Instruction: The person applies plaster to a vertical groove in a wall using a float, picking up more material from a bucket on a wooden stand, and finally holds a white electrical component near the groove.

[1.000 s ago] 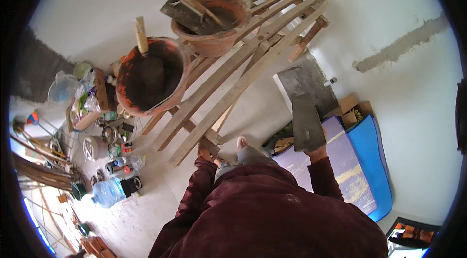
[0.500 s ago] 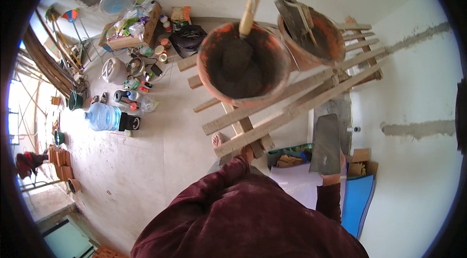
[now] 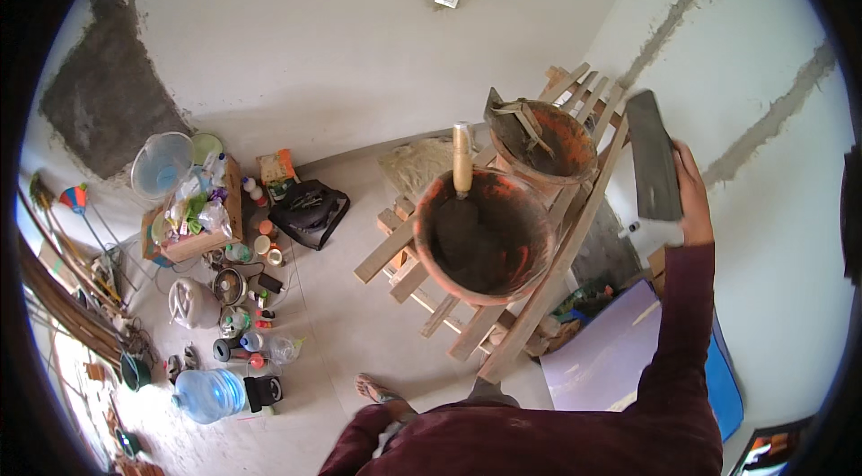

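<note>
My right hand (image 3: 693, 198) is raised at the right, closed on a plastering float (image 3: 655, 157) with a long dark rectangular plate. The plate stands nearly upright in front of the wall and hides the handle. My left sleeve (image 3: 364, 440) bends in at the lower edge, and its hand is hidden. Ahead of me, an orange bucket (image 3: 426, 265) with grey mortar (image 3: 462, 242) rests on a wooden slatted platform (image 3: 516, 337). A wooden-handled trowel (image 3: 461, 162) sticks out of it. Behind stands a second mortar-smeared bucket (image 3: 579, 166), with another float (image 3: 507, 127) leaning in it.
Grey mortar strips (image 3: 772, 130) cross the right wall. A water jug (image 3: 211, 395), bottles, a black bag (image 3: 310, 211) and a cardboard box (image 3: 202, 242) of plastic bags occupy the floor at left. A purple sheet (image 3: 597, 359) and a blue sheet (image 3: 723, 386) lean low at right.
My right hand has lifted the float up and rightward toward the wall. My left hand has left the platform's near end and dropped from sight. The view has tilted up, showing more wall.
</note>
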`<state>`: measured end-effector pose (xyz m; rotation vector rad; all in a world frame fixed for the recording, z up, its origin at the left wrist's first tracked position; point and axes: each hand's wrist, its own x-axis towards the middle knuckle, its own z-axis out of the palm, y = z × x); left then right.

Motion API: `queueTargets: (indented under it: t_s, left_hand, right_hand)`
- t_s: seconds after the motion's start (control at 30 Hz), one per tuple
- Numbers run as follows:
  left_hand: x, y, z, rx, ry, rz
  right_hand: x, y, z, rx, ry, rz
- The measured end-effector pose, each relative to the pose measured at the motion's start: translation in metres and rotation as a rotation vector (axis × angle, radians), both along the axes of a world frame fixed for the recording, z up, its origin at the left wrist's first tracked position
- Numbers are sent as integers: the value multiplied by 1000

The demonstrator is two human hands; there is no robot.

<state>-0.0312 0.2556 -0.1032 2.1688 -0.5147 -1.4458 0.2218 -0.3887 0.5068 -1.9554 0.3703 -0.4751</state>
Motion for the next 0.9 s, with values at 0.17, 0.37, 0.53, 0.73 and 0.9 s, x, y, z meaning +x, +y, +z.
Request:
queueTargets:
  t_s: [0.17, 0.37, 0.53, 0.73, 0.9]
  left_hand:
    - [92, 194, 112, 627, 154, 43]
    - [206, 311, 40, 471, -65, -205]
    - [336, 278, -10, 12, -444, -612]
    - [444, 234, 4, -36, -151, -173]
    - [509, 253, 15, -83, -111, -67]
  right_hand:
    - [97, -8, 16, -826, 444, 124]
    - [178, 5, 5, -1151, 669, 113]
    - [220, 5, -44, -988, 1026, -69]
    - [218, -48, -155, -1032, 1000, -275]
    - [210, -50, -139, -992, 955, -31]
